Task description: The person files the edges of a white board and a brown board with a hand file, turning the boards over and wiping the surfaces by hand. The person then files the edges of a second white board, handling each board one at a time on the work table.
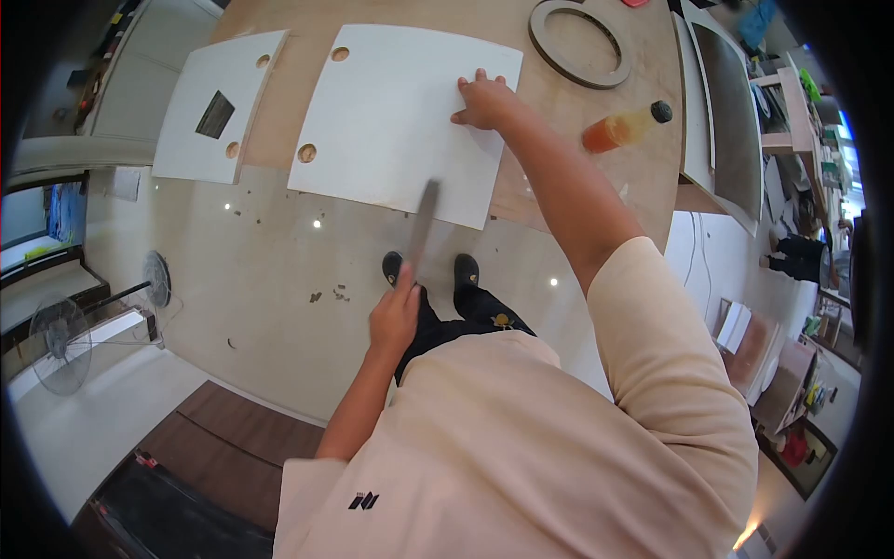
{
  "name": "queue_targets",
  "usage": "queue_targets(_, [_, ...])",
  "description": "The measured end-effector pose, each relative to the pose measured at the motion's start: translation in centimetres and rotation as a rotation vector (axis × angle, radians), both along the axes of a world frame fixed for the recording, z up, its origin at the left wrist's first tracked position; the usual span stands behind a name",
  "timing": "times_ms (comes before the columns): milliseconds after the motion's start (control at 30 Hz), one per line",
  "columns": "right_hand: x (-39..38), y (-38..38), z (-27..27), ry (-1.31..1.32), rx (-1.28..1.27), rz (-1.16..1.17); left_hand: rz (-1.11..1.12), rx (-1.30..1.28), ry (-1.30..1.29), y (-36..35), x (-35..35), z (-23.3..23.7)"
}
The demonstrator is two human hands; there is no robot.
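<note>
My left hand (394, 315) is closed around the lower end of a flat file (424, 222), a long grey metal blade. The file points up and away from me, and its far end overlaps the near edge of a white panel (400, 121). That panel lies flat on the wooden worktable (652, 56) and has two round recesses along its left side. On the panel's right part rests my right hand (481, 101), palm down with fingers spread. Nothing is held in it.
Left of it lies a second white panel (205, 154) bearing a dark grey piece (215, 115). A coil of edge banding (615, 70) and a bottle of orange liquid (610, 133) are on the right. Standing fans (60, 340) are at left; another person (810, 253) is far right.
</note>
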State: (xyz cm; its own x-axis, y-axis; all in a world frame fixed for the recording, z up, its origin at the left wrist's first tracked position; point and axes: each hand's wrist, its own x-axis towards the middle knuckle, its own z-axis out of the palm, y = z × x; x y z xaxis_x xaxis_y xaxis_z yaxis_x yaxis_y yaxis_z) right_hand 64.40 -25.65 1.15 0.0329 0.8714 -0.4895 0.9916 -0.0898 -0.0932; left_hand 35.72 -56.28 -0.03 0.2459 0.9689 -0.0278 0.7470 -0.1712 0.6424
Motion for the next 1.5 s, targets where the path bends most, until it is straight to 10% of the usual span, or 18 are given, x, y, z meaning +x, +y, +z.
queue_targets(800, [-0.8, -1.3, 2.9, -0.003, 0.032, 0.113, -0.169, -0.031, 0.151, 5.2, 11.1, 0.6])
queue_targets(1500, [-0.8, -0.9, 1.6, 0.02, 0.036, 0.063, -0.059, 0.005, 0.067, -4.0, 4.0, -1.2])
